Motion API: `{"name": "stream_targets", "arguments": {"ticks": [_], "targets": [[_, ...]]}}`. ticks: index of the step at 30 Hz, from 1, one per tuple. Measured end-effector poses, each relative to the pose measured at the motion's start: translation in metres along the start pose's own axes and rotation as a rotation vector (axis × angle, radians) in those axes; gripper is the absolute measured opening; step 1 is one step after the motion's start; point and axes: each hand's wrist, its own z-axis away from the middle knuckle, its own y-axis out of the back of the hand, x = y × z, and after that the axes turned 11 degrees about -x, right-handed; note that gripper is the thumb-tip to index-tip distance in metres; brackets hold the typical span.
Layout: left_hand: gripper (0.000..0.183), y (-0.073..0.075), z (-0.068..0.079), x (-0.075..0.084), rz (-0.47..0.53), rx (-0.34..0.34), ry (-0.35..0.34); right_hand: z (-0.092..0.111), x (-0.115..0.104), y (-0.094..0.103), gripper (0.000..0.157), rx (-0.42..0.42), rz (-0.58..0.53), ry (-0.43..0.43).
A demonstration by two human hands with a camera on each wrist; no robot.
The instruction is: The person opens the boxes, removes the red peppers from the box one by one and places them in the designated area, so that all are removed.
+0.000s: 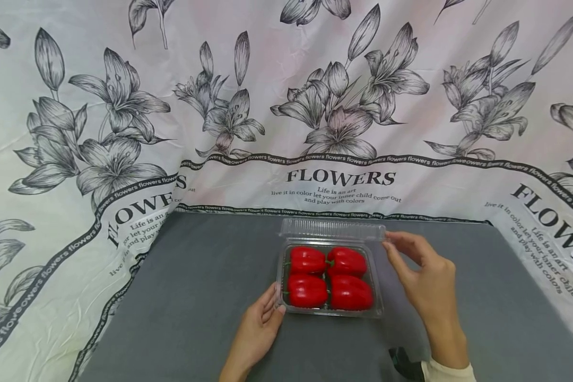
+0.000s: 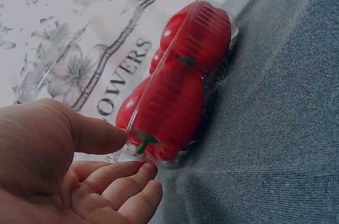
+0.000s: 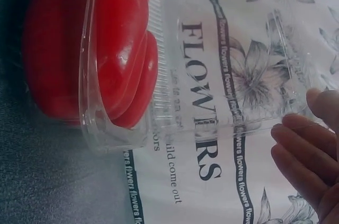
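Clear plastic is held by both hands: the left hand (image 1: pixel 258 323) grips the near left edge of the container (image 1: pixel 334 313), thumb at the rim, while the right hand (image 1: pixel 432 284) pinches the right end of the raised lid (image 1: pixel 333 229) on the far side. Four red peppers (image 1: pixel 307 291) lie inside in two rows; the container rests mid-width on the grey surface (image 1: pixel 196 297), before flower-printed cloth (image 1: pixel 248 185).
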Motion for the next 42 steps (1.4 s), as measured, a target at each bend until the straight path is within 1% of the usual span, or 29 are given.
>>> {"name": "stream_targets", "arguments": {"ticks": [8, 14, 20, 23, 28, 33, 42], "targets": [[0.061, 0.000, -0.001, 0.001, -0.004, 0.000, 0.003, -0.004, 0.005, -0.002, 0.040, -0.011, -0.016, -0.041], [0.061, 0.000, 0.000, 0.000, 0.007, -0.008, -0.001, -0.009, 0.006, -0.004, 0.044, 0.002, -0.056, -0.018], [0.061, 0.001, 0.000, 0.000, 0.010, -0.010, -0.002, -0.014, 0.006, -0.006, 0.044, 0.021, -0.078, -0.009], [0.062, 0.002, 0.000, 0.000, 0.005, -0.009, -0.005, -0.016, 0.007, -0.007, 0.043, 0.024, -0.068, -0.022], [0.062, 0.001, 0.001, -0.002, -0.020, -0.004, -0.019, -0.018, 0.010, -0.008, 0.035, 0.010, -0.035, -0.054], [0.062, 0.000, 0.001, -0.004, -0.015, -0.003, -0.024, -0.019, 0.012, -0.012, 0.030, -0.004, -0.025, -0.078], [0.062, 0.000, 0.000, -0.003, -0.015, 0.002, -0.024, -0.024, 0.016, -0.015, 0.028, -0.037, -0.022, -0.127]]}}
